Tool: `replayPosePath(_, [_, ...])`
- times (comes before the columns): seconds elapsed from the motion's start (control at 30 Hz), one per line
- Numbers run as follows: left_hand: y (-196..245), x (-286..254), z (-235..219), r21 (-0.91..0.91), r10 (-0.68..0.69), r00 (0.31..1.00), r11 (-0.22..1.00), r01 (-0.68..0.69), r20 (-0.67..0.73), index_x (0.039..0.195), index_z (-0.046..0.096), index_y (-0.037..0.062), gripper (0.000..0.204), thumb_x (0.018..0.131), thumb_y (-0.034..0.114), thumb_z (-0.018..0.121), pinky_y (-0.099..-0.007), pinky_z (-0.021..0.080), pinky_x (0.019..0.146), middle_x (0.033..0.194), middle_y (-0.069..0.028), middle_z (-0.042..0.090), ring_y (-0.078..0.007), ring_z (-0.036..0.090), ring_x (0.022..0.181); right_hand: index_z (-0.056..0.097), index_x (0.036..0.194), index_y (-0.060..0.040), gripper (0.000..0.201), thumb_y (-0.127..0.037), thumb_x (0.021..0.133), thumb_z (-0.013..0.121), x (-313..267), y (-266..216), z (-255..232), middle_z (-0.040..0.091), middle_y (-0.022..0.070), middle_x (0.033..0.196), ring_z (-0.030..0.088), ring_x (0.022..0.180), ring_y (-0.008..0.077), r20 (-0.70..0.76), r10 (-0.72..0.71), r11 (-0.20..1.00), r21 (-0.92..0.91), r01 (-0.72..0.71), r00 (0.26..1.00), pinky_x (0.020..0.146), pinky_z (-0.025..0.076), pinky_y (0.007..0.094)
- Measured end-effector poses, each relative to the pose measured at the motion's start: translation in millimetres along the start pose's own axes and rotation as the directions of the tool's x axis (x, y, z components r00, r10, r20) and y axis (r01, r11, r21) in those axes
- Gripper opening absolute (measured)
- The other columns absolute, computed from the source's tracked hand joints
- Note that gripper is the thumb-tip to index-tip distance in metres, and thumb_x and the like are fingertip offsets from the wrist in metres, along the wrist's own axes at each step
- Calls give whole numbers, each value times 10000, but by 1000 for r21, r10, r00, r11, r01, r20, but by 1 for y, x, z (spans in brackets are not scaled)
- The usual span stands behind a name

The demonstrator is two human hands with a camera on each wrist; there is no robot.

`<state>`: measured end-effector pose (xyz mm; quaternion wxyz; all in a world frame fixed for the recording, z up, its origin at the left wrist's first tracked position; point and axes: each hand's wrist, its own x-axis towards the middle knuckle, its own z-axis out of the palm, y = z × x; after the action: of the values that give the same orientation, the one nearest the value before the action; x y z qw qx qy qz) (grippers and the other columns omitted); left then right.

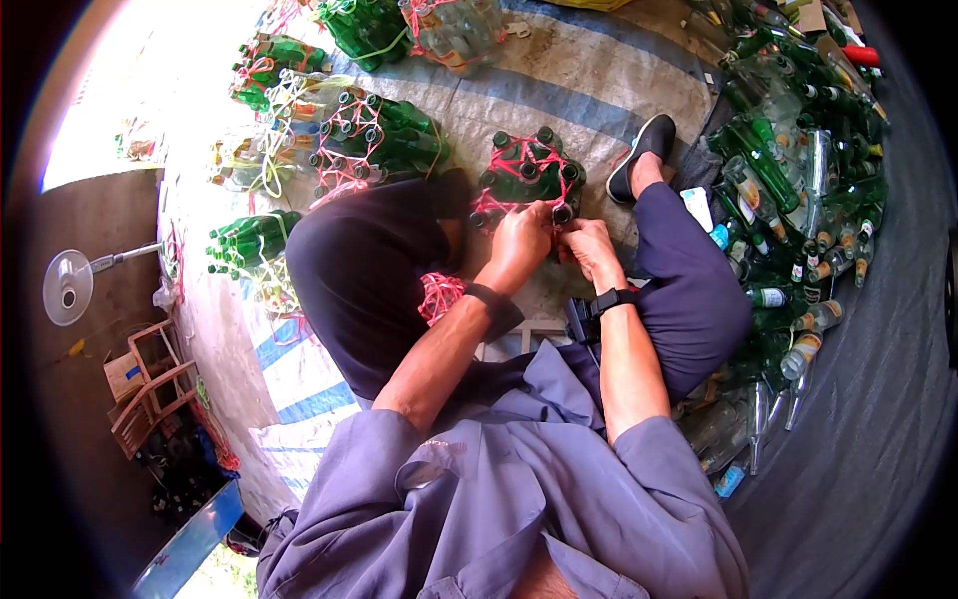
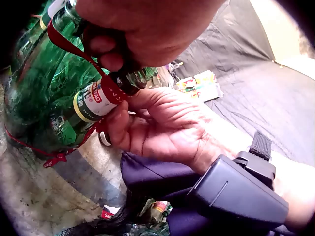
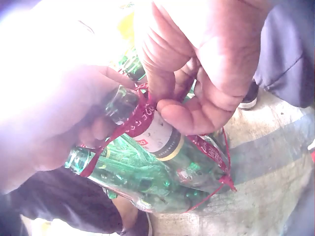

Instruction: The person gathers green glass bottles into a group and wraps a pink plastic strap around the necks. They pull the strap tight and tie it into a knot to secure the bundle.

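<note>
A bundle of green glass bottles (image 1: 534, 172), laced with red printed strap (image 3: 140, 118), stands between the person's feet. The left hand (image 1: 521, 245) has curled fingers at the dark neck of the nearest labelled bottle (image 2: 91, 102). On the other side of that neck, the right hand (image 1: 591, 248) pinches the strap between thumb and fingers (image 3: 189, 115). Part of the strap at the neck is hidden behind the fingers. More strap runs round the bundle lower down, with a knot (image 2: 55, 160) on its side. A tangle of red strap (image 1: 439, 298) lies by the left leg.
Several tied bottle bundles (image 1: 384, 135) stand on the striped sheet (image 1: 579, 85) at left and back. Loose bottles (image 1: 788, 200) pile up along the right, beside dark sheeting (image 1: 858, 429). A fan (image 1: 70, 288) and a wooden chair (image 1: 150, 384) are at far left.
</note>
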<state>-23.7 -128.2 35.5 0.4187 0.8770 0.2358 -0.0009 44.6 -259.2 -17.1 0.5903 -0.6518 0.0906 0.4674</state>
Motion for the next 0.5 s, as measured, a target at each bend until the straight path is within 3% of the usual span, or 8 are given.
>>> replayPosePath(0.23, [1, -2, 0, 95, -38, 999, 995, 36, 16, 1038, 685, 59, 199, 847, 111, 658, -457, 566, 737, 906, -175, 727, -364, 708, 852, 701, 793, -1, 87, -63, 803, 641, -17, -14, 5, 633, 31, 673, 562, 528, 113, -23, -15, 999, -49, 14, 1000, 493, 444, 253])
replayPosePath(0.3, [2, -2, -1, 103, -33, 999, 994, 31, 21, 1032, 684, 64, 193, 848, 114, 659, -463, 563, 736, 905, -173, 727, -364, 707, 854, 711, 806, -19, 109, -106, 803, 646, -26, -22, 9, 636, 15, 681, 573, 565, 107, -111, -17, 997, -83, 8, 994, 500, 437, 252])
replayPosePath(0.5, [4, -2, -4, 119, -36, 998, 992, 30, 44, 1020, 672, 74, 180, 845, 116, 662, -470, 556, 736, 903, -159, 731, -364, 705, 859, 721, 811, -39, 128, -157, 802, 670, -32, -29, 5, 634, -2, 692, 563, 594, 83, -93, 3, 992, -124, -15, 996, 492, 412, 245])
